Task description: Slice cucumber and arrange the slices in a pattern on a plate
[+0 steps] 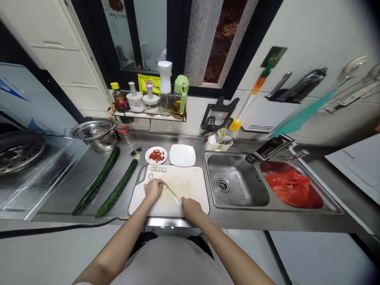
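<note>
A white cutting board (184,180) lies on the steel counter. My right hand (190,209) is closed round the handle of a small knife (174,194), whose blade points up and left. The blade's tip is at a thin cucumber slice (165,185), beside the fingertips of my left hand (154,189). My left hand's fingers are bent together at the slice's left edge; whether they grip it is too small to tell. Several cucumber slices (160,169) form a row at the board's upper left, with another slice (151,176) just below them.
Two long cucumbers (97,184) (118,190) lie left of the board. Behind it stand a plate of red pieces (156,155) and a white square plate (182,154). A sink (237,180) is at the right, a lidded steel pot (97,134) at the back left.
</note>
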Action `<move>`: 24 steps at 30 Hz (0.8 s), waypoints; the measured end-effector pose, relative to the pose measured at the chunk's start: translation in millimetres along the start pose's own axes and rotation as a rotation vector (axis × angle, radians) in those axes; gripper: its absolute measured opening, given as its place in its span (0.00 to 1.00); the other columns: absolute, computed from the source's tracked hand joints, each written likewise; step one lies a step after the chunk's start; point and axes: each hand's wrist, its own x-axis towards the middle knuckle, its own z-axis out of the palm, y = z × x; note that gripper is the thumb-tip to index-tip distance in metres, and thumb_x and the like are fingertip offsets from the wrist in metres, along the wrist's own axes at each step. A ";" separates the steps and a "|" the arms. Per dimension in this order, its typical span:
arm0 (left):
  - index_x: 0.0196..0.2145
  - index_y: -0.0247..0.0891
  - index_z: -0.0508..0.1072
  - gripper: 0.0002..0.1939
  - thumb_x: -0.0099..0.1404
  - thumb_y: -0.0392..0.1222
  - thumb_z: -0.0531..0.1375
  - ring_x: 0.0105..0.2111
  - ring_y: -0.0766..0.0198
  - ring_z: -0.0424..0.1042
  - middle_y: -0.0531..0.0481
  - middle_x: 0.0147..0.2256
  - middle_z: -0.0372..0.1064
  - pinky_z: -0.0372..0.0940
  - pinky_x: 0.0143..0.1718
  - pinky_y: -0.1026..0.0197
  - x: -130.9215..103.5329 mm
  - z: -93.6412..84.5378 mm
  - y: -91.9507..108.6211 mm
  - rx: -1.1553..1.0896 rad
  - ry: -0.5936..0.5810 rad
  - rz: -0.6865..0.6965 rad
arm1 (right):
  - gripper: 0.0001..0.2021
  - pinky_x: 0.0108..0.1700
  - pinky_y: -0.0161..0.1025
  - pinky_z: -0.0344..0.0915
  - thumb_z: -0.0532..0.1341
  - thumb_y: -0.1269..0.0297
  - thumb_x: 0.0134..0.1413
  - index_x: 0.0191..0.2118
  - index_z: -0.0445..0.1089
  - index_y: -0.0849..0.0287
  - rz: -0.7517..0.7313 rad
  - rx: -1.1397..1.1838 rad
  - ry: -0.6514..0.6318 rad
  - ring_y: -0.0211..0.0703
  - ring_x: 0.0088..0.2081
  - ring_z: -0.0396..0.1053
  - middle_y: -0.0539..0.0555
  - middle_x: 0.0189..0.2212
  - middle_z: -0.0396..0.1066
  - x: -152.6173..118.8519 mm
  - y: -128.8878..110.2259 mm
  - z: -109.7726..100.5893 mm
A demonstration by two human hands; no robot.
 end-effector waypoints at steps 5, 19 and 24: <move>0.37 0.50 0.78 0.13 0.62 0.40 0.54 0.48 0.53 0.68 0.50 0.43 0.75 0.54 0.48 0.49 0.5 -0.8 0.0 -0.001 -0.008 -0.006 | 0.17 0.40 0.41 0.65 0.49 0.77 0.56 0.48 0.67 0.63 -0.006 -0.022 0.007 0.50 0.45 0.73 0.65 0.41 0.74 -0.3 0.1 -1.1; 0.38 0.51 0.78 0.14 0.62 0.40 0.53 0.48 0.53 0.68 0.50 0.44 0.75 0.53 0.49 0.49 -0.7 -2.7 1.2 0.022 -0.018 -0.027 | 0.15 0.39 0.42 0.64 0.49 0.74 0.58 0.48 0.68 0.63 0.001 -0.010 -0.003 0.52 0.45 0.72 0.65 0.41 0.74 -9.8 6.5 0.2; 0.38 0.51 0.78 0.15 0.63 0.40 0.53 0.48 0.53 0.68 0.51 0.43 0.75 0.53 0.49 0.49 0.3 -1.5 0.8 0.024 -0.023 -0.033 | 0.15 0.40 0.41 0.64 0.49 0.74 0.58 0.47 0.68 0.62 -0.006 -0.010 -0.003 0.51 0.45 0.72 0.65 0.41 0.74 -8.9 5.3 -3.4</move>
